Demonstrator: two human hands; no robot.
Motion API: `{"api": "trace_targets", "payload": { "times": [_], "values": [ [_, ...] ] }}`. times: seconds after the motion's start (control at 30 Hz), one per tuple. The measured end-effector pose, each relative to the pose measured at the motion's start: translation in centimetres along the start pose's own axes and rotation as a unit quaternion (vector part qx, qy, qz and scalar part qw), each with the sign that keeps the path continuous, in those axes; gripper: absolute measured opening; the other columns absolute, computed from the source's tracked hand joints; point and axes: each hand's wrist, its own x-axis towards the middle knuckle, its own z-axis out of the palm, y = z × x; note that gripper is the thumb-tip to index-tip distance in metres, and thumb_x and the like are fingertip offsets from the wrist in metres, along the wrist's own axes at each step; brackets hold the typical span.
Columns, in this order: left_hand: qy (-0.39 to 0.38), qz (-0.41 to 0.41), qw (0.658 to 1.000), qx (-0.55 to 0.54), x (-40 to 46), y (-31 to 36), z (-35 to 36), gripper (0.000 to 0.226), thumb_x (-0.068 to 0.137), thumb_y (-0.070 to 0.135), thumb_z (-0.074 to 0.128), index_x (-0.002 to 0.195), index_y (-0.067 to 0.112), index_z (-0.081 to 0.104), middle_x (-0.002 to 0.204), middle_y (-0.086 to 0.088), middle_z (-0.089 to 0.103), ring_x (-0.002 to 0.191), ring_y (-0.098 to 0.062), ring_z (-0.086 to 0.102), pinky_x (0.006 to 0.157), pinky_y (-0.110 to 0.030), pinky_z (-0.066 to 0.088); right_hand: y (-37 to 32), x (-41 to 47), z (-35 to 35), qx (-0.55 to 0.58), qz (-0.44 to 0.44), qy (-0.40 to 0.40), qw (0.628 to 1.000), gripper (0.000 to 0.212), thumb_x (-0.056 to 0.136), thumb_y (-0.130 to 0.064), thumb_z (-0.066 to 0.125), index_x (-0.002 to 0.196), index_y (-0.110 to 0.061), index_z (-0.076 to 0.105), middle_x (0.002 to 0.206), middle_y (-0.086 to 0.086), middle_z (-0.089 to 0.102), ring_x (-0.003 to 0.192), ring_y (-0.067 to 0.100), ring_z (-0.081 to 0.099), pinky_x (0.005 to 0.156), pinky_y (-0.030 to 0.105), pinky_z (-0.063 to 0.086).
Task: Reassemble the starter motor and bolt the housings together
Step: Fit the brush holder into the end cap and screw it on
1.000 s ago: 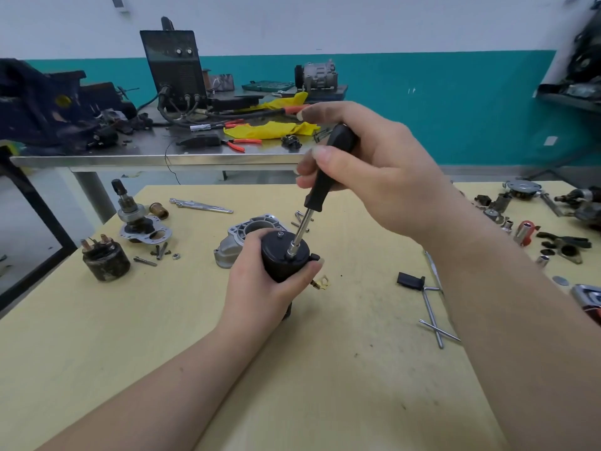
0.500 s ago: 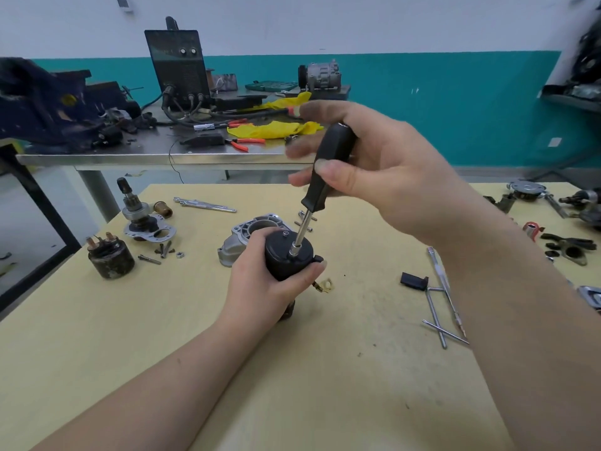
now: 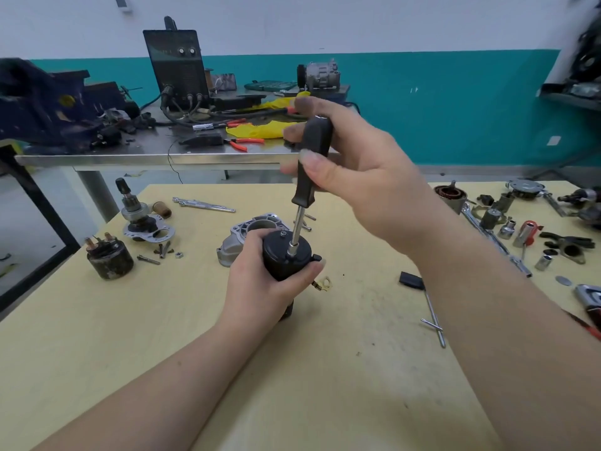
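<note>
In a workshop, at a pale yellow worktable (image 3: 97, 353), I am partway through driving a fastener into the end cap of a starter motor. Over the last second my left hand (image 3: 260, 281) has kept its wrap around the black motor body (image 3: 286, 255), standing it upright on the table, while my right hand (image 3: 351, 164) has re-gripped the black handle of the nut driver (image 3: 310, 164): the forefinger that curled over the handle's top now stretches forward, thumb pressed along the near side, the shaft leaning less than before. I read that as one turn finished and the next being set up (so the bolt is going in, not yet tight).

Far to the left of my left hand sits the solenoid (image 3: 109, 258), with the pinion drive assembly (image 3: 143, 219) on its plate just beyond it and loose screws between them and the hand. Directly behind my left hand lies the aluminium nose housing (image 3: 250, 229), not yet joined to anything, so much of the job remains.

The motor body is a squat, matt-black cylinder with a flat cap; one small bolt head shows near its far edge, and the driver's silver socket tip sits on the cap nearer me. A brass terminal tab (image 3: 323, 284) pokes out below my left thumb. To the right of my right forearm, sockets and spanners lie scattered.
</note>
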Motion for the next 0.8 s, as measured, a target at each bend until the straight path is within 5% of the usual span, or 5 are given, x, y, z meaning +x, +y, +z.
{"api": "trace_targets", "payload": {
  "times": [0.13, 0.23, 0.47, 0.6, 0.8],
  "values": [
    [-0.005, 0.002, 1.0, 0.002, 0.2, -0.2, 0.0, 0.059, 0.069, 0.053, 0.096, 0.111, 0.045, 0.055, 0.11, 0.038, 0.069, 0.104, 0.012, 0.065, 0.081, -0.001, 0.044, -0.3, -0.1, -1.1, 0.048, 0.014, -0.018, 0.999, 0.048, 0.104, 0.002, 0.057, 0.149, -0.01, 0.048, 0.122, 0.027, 0.065, 0.102, 0.029, 0.077, 0.089, 0.035, 0.063],
    [-0.001, 0.003, 1.0, 0.001, 0.2, -0.2, 0.1, 0.059, 0.07, 0.052, 0.098, 0.111, 0.046, 0.055, 0.11, 0.038, 0.068, 0.105, 0.012, 0.065, 0.081, 0.0, 0.044, -0.5, -0.2, -0.4, 0.045, 0.006, 0.029, 0.999, 0.042, 0.1, 0.002, 0.065, 0.135, -0.018, 0.057, 0.113, 0.024, 0.068, 0.092, 0.03, 0.079, 0.082, 0.035, 0.065],
    [0.026, 0.006, 1.0, -0.008, -0.3, 0.3, 0.8, 0.06, 0.065, 0.064, 0.088, 0.111, 0.046, 0.053, 0.111, 0.043, 0.064, 0.105, 0.016, 0.062, 0.08, 0.0, 0.043, 0.7, -0.2, 2.6, -0.239, -0.083, 0.267, 0.93, 0.027, 0.094, -0.032, 0.077, 0.114, -0.018, 0.066, 0.081, -0.004, 0.071, 0.069, 0.017, 0.066, 0.066, 0.035, 0.056],
    [-0.019, 0.0, 1.0, -0.024, 0.0, -0.1, -0.2, 0.064, 0.064, 0.064, 0.091, 0.115, 0.044, 0.058, 0.107, 0.031, 0.073, 0.103, 0.007, 0.069, 0.081, -0.003, 0.046, 0.8, 0.2, 1.2, -0.126, -0.063, 0.197, 0.97, 0.034, 0.096, -0.029, 0.076, 0.127, -0.018, 0.066, 0.095, -0.003, 0.072, 0.086, 0.021, 0.073, 0.077, 0.043, 0.064],
    [-0.06, 0.015, 0.997, -0.04, 0.4, -0.4, -0.9, 0.061, 0.064, 0.06, 0.094, 0.114, 0.053, 0.06, 0.108, 0.02, 0.076, 0.104, -0.001, 0.072, 0.083, -0.007, 0.049, 1.1, 0.5, -0.5, -0.032, -0.107, 0.247, 0.962, 0.023, 0.101, -0.018, 0.071, 0.122, -0.017, 0.062, 0.094, -0.005, 0.063, 0.092, 0.031, 0.075, 0.081, 0.049, 0.065]
  ]
}}
